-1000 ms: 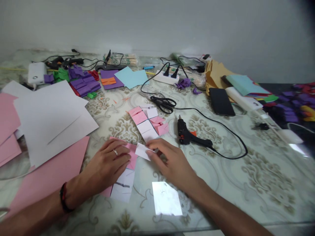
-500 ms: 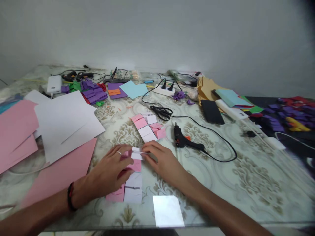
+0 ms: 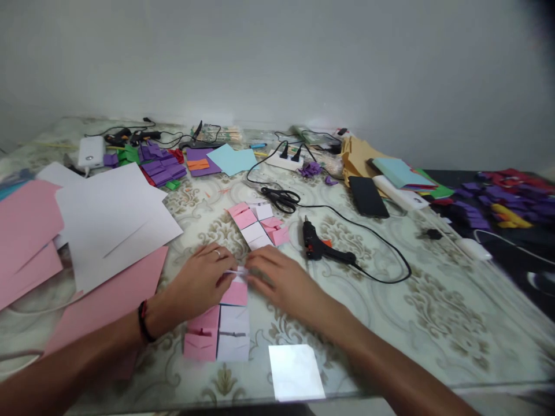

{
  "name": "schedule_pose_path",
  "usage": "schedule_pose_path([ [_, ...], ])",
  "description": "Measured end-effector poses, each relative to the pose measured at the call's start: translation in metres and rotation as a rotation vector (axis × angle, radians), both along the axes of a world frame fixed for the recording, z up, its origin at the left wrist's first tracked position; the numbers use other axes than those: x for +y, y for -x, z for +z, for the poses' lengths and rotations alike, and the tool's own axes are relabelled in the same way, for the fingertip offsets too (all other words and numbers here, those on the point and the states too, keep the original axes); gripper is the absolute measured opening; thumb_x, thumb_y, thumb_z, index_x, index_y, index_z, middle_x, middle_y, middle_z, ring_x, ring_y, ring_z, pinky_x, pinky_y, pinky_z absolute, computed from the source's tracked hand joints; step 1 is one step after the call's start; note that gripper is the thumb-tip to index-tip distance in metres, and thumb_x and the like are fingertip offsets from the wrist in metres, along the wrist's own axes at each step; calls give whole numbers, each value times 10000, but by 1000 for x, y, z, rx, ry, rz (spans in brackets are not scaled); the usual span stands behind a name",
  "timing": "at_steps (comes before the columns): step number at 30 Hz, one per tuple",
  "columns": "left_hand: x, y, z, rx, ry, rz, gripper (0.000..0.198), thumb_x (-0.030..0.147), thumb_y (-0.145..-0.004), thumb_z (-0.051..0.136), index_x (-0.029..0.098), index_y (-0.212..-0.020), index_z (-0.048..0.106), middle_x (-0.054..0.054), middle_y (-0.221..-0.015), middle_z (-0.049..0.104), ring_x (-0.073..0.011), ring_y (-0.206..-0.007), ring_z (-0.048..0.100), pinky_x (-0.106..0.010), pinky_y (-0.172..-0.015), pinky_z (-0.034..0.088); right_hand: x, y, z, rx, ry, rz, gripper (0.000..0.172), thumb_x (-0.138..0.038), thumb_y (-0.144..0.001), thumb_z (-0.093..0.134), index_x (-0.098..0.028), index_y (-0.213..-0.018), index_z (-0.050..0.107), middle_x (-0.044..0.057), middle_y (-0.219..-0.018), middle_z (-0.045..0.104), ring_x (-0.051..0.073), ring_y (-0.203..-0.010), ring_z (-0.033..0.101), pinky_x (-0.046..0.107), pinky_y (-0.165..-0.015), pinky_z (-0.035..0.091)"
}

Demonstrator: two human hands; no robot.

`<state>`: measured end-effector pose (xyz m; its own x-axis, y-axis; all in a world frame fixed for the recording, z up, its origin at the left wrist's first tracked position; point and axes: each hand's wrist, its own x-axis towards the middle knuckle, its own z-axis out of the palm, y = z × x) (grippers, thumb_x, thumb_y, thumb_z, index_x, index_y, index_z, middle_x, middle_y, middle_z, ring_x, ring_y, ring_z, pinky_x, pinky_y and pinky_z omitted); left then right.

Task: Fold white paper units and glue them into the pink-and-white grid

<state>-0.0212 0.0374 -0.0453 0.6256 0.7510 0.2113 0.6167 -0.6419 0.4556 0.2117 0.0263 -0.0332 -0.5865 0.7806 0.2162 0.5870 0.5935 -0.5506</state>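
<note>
My left hand (image 3: 203, 278) and my right hand (image 3: 281, 274) meet over a strip of folded pink and white paper squares (image 3: 235, 335). Between my fingertips a small folded white paper (image 3: 236, 271) shows as a thin raised edge, pinched from both sides. Part of the strip lies hidden beneath my left hand. Just beyond my hands lies a second group of pink and white folded squares (image 3: 255, 234). A black glue gun (image 3: 323, 245) rests to the right, its nozzle pointing away from me. Near the table's front edge is a white square (image 3: 296, 372).
Large white sheets (image 3: 117, 219) and pink sheets (image 3: 30, 231) spread over the left side. Black scissors (image 3: 281, 199) lie beyond the squares. A black phone (image 3: 368, 197), a power strip (image 3: 285, 159) and purple folded papers (image 3: 160, 166) stand farther back. The glue gun's cord (image 3: 377, 230) loops rightward.
My left hand has shifted slightly up and right, uncovering more of the pink squares at the lower left. The white paper now stands edge-up between my fingertips. The view has shifted slightly.
</note>
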Motion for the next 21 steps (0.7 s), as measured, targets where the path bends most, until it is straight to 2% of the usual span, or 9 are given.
schedule_pose_path([
  [3,14,5,7,-90,11,57,128,196,-984,589,194,-900,685,-60,-1040,735,-227,-998,690,-386,-924,547,4,-47,16,3,-75,-286,201,-204,-1027,516,-234,-1115,695,113,-1138,725,289,-1092,683,480,-995,549],
  [4,20,9,10,-158,25,124,129,213,-981,600,198,-887,687,-48,-1001,730,-209,-938,695,-356,-883,553,5,-65,17,-36,-112,-385,203,-223,-1013,519,-229,-1116,694,127,-1152,717,306,-1102,680,488,-989,549],
  [6,31,18,14,-210,1,209,132,244,-972,608,195,-884,693,-52,-971,719,-217,-937,688,-364,-902,544,5,-97,7,-132,-146,-491,256,-250,-962,536,-195,-1160,688,166,-1195,701,355,-1173,653,528,-1031,525],
  [9,42,30,16,-230,33,280,152,281,-945,626,189,-851,701,-67,-940,716,-241,-952,666,-396,-933,529,3,-127,-23,-246,-97,-514,405,-255,-898,563,-157,-1283,640,201,-1260,682,389,-1201,629,583,-1051,510],
  [11,43,33,17,-238,107,285,170,312,-949,626,188,-859,699,-54,-881,721,-221,-874,676,-359,-846,552,4,-134,-40,-278,-115,-547,443,-249,-875,580,-160,-1306,630,207,-1294,665,395,-1236,609,592,-1077,492],
  [13,38,33,19,-321,269,250,190,344,-972,617,191,-874,673,-25,-794,711,-189,-771,683,-310,-738,562,7,-136,-48,-283,-123,-580,427,-234,-855,588,-159,-1271,648,213,-1288,659,393,-1225,617,576,-1070,499],
  [17,20,31,21,-668,671,127,146,329,-974,654,205,-925,593,0,-782,682,-164,-735,688,-306,-724,574,18,-137,-44,-279,-89,-579,349,-221,-783,614,-169,-1119,695,173,-1123,703,346,-1021,702,480,-940,568],
  [19,15,32,20,-725,682,104,164,295,-974,656,228,-1096,569,9,-815,680,-162,-726,693,-307,-705,578,21,-136,-37,-269,-74,-576,291,-254,-766,634,-181,-1041,697,154,-1047,712,328,-930,713,443,-864,573],
  [21,16,36,17,-619,509,183,265,275,-983,638,244,-1230,550,1,-865,695,-168,-753,699,-317,-726,581,20,-134,-26,-225,-80,-594,201,-300,-789,634,-204,-960,680,129,-941,711,318,-845,701,419,-774,551],
])
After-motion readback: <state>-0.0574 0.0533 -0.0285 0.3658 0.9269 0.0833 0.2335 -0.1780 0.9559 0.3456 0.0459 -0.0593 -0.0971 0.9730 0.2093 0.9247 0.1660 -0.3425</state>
